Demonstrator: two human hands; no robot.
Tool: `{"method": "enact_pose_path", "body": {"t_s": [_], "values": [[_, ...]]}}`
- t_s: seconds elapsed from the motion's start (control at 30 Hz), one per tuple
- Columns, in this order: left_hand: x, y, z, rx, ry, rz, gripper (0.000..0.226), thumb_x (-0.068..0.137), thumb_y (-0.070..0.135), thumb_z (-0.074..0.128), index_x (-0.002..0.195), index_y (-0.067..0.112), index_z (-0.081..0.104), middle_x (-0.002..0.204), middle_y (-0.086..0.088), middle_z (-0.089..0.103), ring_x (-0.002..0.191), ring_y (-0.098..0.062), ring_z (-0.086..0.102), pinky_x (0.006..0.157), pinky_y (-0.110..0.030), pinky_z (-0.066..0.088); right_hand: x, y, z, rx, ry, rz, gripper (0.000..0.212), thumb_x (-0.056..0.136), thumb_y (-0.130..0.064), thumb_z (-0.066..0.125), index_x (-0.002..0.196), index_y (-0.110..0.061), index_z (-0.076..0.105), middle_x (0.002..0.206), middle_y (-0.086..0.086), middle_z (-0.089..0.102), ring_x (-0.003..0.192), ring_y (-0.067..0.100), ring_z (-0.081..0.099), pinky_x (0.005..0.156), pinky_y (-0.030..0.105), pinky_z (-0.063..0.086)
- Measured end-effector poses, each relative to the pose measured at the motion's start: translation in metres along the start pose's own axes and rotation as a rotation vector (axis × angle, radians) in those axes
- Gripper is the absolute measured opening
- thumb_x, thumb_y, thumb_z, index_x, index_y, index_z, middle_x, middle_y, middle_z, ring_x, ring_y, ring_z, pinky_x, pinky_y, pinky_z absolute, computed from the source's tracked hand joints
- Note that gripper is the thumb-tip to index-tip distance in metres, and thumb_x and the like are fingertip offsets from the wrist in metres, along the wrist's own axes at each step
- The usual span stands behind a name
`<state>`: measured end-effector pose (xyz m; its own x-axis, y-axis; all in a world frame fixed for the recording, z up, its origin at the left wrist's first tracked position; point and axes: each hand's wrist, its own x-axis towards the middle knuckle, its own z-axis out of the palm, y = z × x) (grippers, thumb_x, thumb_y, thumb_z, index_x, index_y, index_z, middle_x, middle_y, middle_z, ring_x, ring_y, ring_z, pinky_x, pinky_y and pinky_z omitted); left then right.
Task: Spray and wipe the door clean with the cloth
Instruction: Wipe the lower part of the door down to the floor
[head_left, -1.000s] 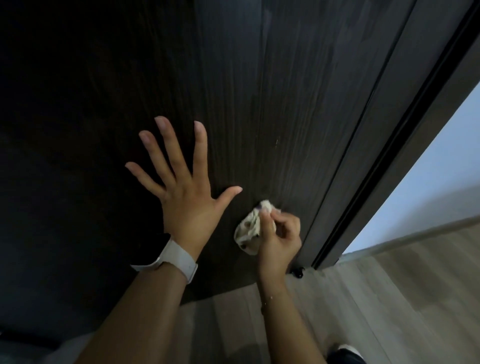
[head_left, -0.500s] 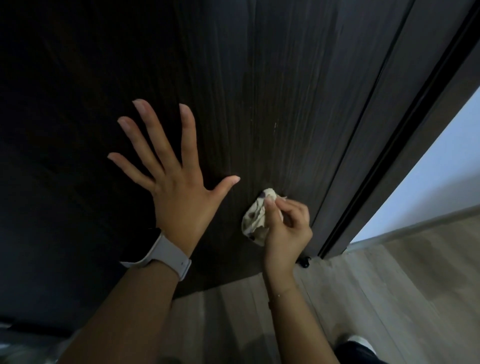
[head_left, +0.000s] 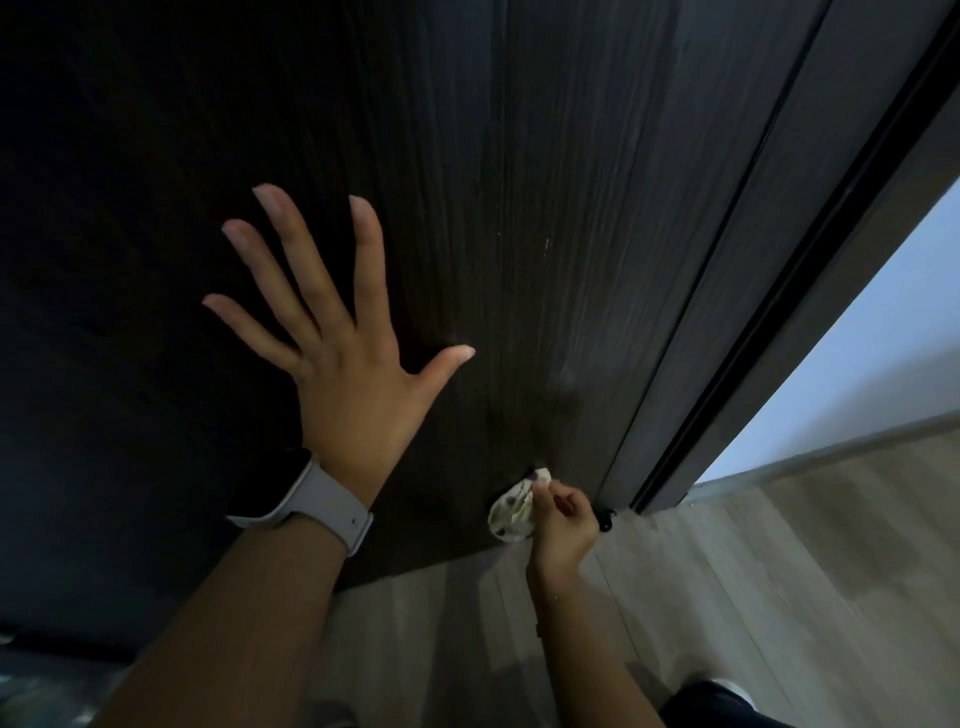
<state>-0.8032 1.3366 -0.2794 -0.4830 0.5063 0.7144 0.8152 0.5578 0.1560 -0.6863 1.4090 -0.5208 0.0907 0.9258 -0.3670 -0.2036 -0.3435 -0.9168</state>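
2 bare hands meet a dark door (head_left: 519, 182): the left hand (head_left: 343, 374) pressed flat with fingers splayed, the right hand (head_left: 563, 522) pinching a bunched cloth (head_left: 511, 512) near its bottom edge.

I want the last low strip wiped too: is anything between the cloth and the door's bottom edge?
Nothing visible: the cloth, bunched in the right hand, lies low on the door, bare wood below it.

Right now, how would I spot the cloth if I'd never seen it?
Find the big dark door and follow it down to its bottom right corner. The right hand presses the cloth there: a small, pale, crumpled wad with dark spots.
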Motion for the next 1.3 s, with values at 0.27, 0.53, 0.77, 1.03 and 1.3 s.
{"method": "enact_pose_path", "body": {"t_s": [0.27,0.53,0.77,1.03,1.3], "values": [[0.0,-0.003,0.003,0.005,-0.002,0.021,0.126,0.066,0.077,0.068,0.152,0.012,0.002,0.149,-0.04,0.004,0.136,-0.055,-0.002,0.104,-0.076,-0.002,-0.045,-0.133,0.029,0.143,-0.013,-0.621,0.013,0.082,0.003,0.073,0.084,-0.01,0.069,0.094,0.016,0.063,0.085,0.004,0.061,0.08,0.015,0.05],[-0.001,-0.002,0.002,0.0,0.002,0.02,0.126,0.067,0.074,0.071,0.152,0.012,0.003,0.15,-0.04,0.005,0.136,-0.056,-0.001,0.104,-0.076,-0.002,-0.031,-0.101,0.024,0.181,0.069,-0.417,0.011,0.084,-0.005,0.074,0.08,-0.013,0.068,0.095,0.017,0.064,0.09,0.012,0.064,0.09,0.033,0.054],[-0.001,-0.003,0.001,0.01,-0.009,0.022,0.128,0.066,0.074,0.071,0.154,0.015,-0.001,0.15,-0.034,-0.002,0.137,-0.053,-0.004,0.105,-0.074,-0.002,-0.044,-0.131,0.026,0.168,0.054,-0.437,0.02,0.084,-0.005,0.075,0.078,-0.022,0.066,0.096,0.022,0.064,0.091,0.026,0.064,0.087,0.038,0.054],[-0.001,-0.002,-0.001,-0.017,-0.03,0.02,0.126,0.067,0.069,0.073,0.154,0.015,-0.001,0.152,-0.036,0.002,0.137,-0.053,-0.005,0.104,-0.073,-0.004,-0.031,-0.173,0.043,0.368,0.007,-0.467,0.009,0.088,-0.01,0.071,0.081,-0.013,0.067,0.09,0.017,0.064,0.084,0.015,0.061,0.079,0.03,0.053],[-0.001,-0.003,-0.001,-0.046,-0.02,0.046,0.125,0.066,0.063,0.077,0.155,0.017,0.002,0.151,-0.027,-0.008,0.138,-0.05,-0.005,0.103,-0.071,-0.005,-0.01,-0.156,0.021,0.29,0.139,-0.276,0.012,0.086,-0.011,0.073,0.079,-0.009,0.063,0.078,0.006,0.065,0.074,0.015,0.062,0.077,0.035,0.053]]}}
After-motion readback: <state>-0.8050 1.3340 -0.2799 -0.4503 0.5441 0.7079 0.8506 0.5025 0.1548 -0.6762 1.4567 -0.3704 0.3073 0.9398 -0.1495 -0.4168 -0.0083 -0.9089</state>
